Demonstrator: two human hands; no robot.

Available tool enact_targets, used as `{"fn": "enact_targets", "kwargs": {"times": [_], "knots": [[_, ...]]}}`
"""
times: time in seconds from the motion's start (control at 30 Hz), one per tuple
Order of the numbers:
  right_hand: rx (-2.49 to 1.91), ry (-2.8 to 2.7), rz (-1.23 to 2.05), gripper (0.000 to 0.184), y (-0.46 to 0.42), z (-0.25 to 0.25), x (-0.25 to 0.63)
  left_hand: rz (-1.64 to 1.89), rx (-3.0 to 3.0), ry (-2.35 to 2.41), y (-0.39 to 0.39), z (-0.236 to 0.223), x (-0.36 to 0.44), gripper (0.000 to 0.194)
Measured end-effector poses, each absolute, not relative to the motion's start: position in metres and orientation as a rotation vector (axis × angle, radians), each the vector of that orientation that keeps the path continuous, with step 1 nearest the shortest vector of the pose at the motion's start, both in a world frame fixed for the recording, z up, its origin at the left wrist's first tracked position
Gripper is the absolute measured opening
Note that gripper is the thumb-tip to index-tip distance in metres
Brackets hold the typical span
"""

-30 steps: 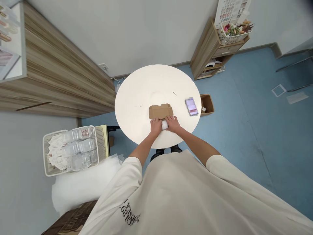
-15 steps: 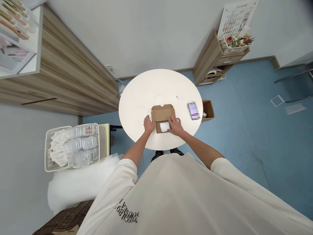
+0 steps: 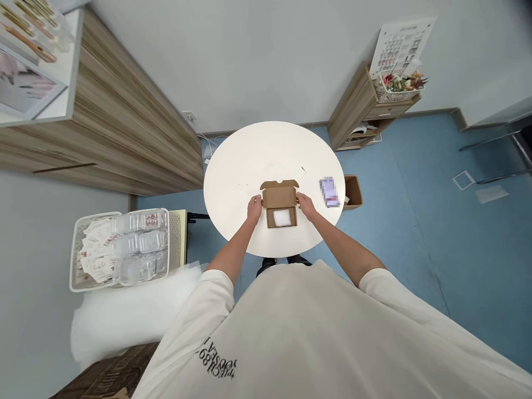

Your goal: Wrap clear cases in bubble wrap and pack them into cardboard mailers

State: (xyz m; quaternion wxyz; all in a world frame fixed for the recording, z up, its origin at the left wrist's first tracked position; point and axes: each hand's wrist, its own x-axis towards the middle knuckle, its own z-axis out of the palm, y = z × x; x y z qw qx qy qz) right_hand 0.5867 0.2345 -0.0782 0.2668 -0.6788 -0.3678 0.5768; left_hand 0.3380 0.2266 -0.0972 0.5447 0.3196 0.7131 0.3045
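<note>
Brown cardboard mailer box (image 3: 270,219), far lid (image 3: 280,197) open, white packet (image 3: 282,218) inside, is finger-gripped at lid sides by left hand (image 3: 254,209) and right hand (image 3: 306,206).

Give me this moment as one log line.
left hand: at left side of lid | right hand: at right side of lid | cardboard mailer box: open on white table | white packet: inside box

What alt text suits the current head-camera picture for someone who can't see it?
A person's left hand and right hand flank an open cardboard box with a white packet inside. It sits on a round white table, left of a blurred purple item.
</note>
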Motion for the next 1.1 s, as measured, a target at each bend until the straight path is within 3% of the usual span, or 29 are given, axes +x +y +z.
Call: {"fn": "enact_targets", "kwargs": {"times": [0.47,0.73,0.9,1.1], "knots": [[-1.702,-0.85,1.844,0.08,0.225,-0.052,0.594,0.594,0.624,1.397,0.222,-0.088,0.327,0.088],[-1.655,-1.048,1.836,0.085,0.222,-0.043,0.602,0.508,0.773,1.384,0.221,-0.071,0.315,0.089],[-1.623,-1.033,1.806,0.084,0.226,-0.041,0.602,0.633,0.755,1.386,0.226,-0.066,0.314,0.08],[-1.648,-1.009,1.778,0.061,0.222,-0.052,0.601,0.602,0.833,1.44,0.218,-0.07,0.316,0.061]]}}
